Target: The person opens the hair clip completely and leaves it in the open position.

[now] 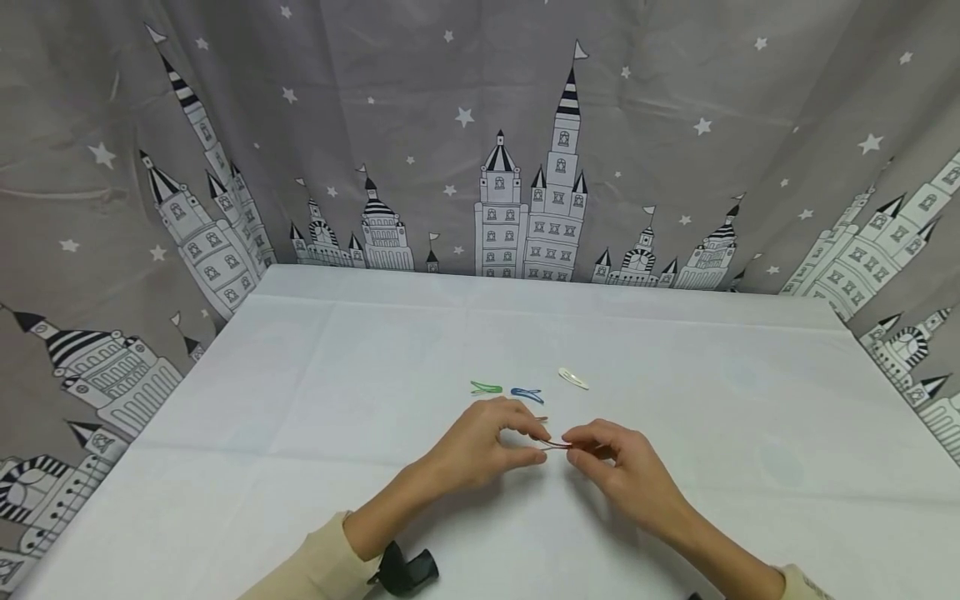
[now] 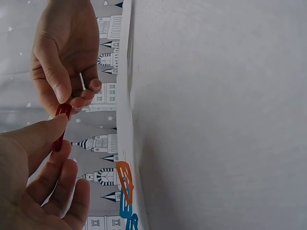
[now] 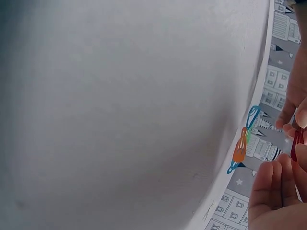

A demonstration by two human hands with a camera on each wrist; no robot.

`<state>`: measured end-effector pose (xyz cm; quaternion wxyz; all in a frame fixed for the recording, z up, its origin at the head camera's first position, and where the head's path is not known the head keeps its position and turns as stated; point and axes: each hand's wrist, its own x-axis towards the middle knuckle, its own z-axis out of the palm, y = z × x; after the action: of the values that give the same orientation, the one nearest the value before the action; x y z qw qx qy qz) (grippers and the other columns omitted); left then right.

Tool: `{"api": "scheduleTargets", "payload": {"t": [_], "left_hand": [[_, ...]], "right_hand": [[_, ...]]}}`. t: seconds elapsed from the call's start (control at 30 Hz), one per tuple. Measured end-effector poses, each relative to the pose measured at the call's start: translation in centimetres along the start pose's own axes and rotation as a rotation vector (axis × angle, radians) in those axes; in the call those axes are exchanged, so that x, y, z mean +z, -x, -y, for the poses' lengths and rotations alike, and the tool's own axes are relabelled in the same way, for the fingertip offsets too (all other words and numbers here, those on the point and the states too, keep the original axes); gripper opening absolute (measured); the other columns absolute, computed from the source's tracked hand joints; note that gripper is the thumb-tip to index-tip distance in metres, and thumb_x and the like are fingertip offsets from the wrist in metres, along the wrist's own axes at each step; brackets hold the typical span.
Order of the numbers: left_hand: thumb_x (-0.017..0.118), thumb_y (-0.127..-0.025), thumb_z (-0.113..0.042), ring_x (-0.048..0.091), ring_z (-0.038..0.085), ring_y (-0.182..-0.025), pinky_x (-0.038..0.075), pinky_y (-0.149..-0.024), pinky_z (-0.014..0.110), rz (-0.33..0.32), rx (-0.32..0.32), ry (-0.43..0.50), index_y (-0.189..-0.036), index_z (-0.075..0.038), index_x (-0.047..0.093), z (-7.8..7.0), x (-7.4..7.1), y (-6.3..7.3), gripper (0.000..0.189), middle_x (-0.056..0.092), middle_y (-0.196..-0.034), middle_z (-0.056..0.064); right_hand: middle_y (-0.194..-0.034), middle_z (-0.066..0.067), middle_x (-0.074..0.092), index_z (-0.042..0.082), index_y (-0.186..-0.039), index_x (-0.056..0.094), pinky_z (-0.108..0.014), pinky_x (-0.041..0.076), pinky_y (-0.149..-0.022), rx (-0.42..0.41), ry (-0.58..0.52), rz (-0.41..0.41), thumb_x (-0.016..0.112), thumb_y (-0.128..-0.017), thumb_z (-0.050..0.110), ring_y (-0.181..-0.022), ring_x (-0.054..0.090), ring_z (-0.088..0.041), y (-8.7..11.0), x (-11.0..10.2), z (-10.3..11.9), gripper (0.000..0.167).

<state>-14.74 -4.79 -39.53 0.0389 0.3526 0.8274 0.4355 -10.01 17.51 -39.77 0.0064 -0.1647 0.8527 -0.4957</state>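
A red snap hair clip (image 1: 558, 446) (image 2: 59, 142) is held above the table between both hands, its arms spread apart on the left side. My left hand (image 1: 483, 442) holds that end with thumb and fingertips. From the other side, my right hand (image 1: 626, 471) pinches the opposite end; part of the clip is hidden by its fingers. Just beyond the left fingers lies an orange hair clip (image 2: 124, 181) (image 3: 239, 151), mostly covered by the hand in the head view. Farther back are a green clip (image 1: 487, 387), a blue clip (image 1: 527, 393) and a cream clip (image 1: 573, 379).
White cloth covers the table (image 1: 360, 358). Behind and at the sides hangs a grey curtain (image 1: 420, 100) printed with castles and stars. A black device (image 1: 408, 573) sits at the left wrist, beside the beige sleeve (image 1: 322, 562).
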Motion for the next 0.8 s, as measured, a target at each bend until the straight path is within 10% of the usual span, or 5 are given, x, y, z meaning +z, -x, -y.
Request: {"api": "scheduleTargets", "payload": {"t": [0.8], "left_hand": [[0.078, -0.085, -0.012, 0.064, 0.018, -0.097, 0.052, -0.084, 0.034, 0.002, -0.105, 0.048, -0.104, -0.009, 0.077, 0.6, 0.6, -3.1, 0.019, 0.071, -0.097, -0.002]], "right_hand": [[-0.092, -0.003, 0.071, 0.008, -0.096, 0.076, -0.027, 0.052, -0.075, -0.013, 0.073, -0.076, 0.069, -0.089, -0.003, -0.083, 0.063, -0.014, -2.6, -1.7, -1.7, 0.015]]}}
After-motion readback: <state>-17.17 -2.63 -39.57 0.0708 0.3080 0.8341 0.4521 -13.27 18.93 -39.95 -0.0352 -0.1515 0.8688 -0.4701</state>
